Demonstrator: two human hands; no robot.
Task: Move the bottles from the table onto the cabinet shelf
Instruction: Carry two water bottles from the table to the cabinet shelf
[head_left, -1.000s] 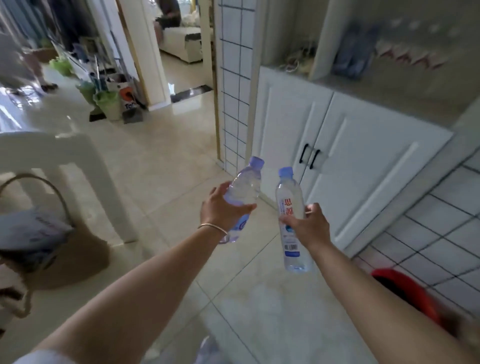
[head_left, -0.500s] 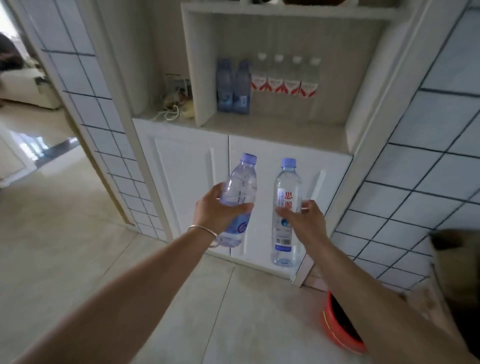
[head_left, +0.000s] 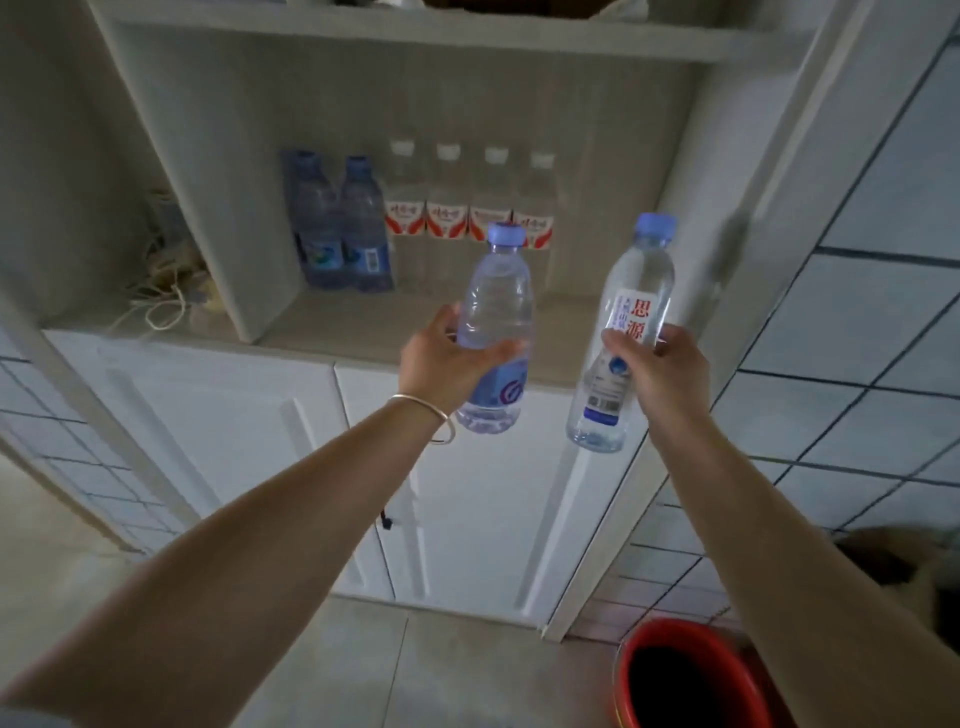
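Six bottles already stand along the back edge of the pale wood-grain cabinet shelf (head_left: 363, 325): two blue-tinted plastic bottles with blue caps (head_left: 340, 223) toward the back-left corner, touching each other, and four clear bottles with white caps and red-and-white labels (head_left: 467, 218) in a row just beside them, running toward the right wall. So part of the job looks finished, and two more bottles are on their way. The left hand (head_left: 447, 364) is wrapped closed around the lower body of a short clear plastic bottle with a lilac cap and blue label (head_left: 496, 332), thumb across the front; a thin metal bangle (head_left: 431, 415) sits on that wrist. The right hand (head_left: 660, 369) is closed around the middle of a taller, slim clear plastic bottle with a blue cap and a white label with red characters (head_left: 623, 332), which leans slightly to the right. Both bottles are in the air in front of the shelf's front edge, not yet over it and touching nothing but the hands. The front half of the shelf and its right side are bare, so there seems room for both. What remains, as I judge it, is to carry them forward and stand them down; whether more bottles wait on the table cannot be told, since the table is out of view. A red plastic bucket (head_left: 675, 639) stands on the floor below, near the cabinet's right corner.
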